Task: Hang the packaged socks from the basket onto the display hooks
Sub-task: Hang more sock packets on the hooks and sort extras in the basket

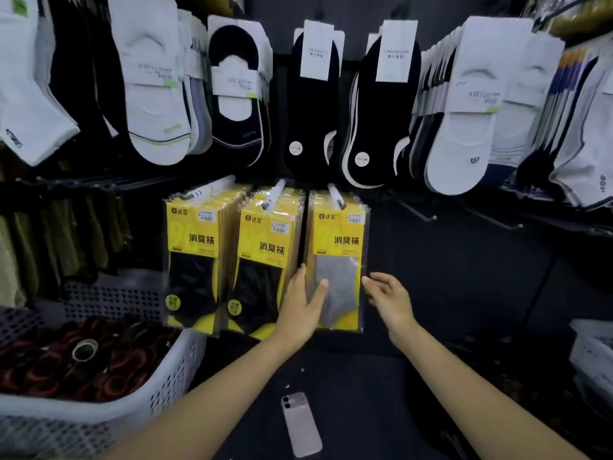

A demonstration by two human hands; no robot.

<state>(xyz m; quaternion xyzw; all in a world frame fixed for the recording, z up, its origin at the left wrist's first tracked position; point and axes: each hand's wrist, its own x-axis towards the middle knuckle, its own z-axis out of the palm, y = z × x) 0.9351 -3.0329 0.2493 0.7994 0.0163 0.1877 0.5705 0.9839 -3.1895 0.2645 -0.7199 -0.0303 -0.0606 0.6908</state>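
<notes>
As it hangs, yellow pack (338,242), grey socks (343,280)

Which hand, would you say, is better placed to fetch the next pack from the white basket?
Left, probably. The white perforated plastic basket sits on the left, under that arm; the left hand need only release the yellow grey-sock pack. The right hand would cross over.

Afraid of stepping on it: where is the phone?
In the head view the phone lies on the dark floor at bottom centre, just right of the white basket.
</notes>
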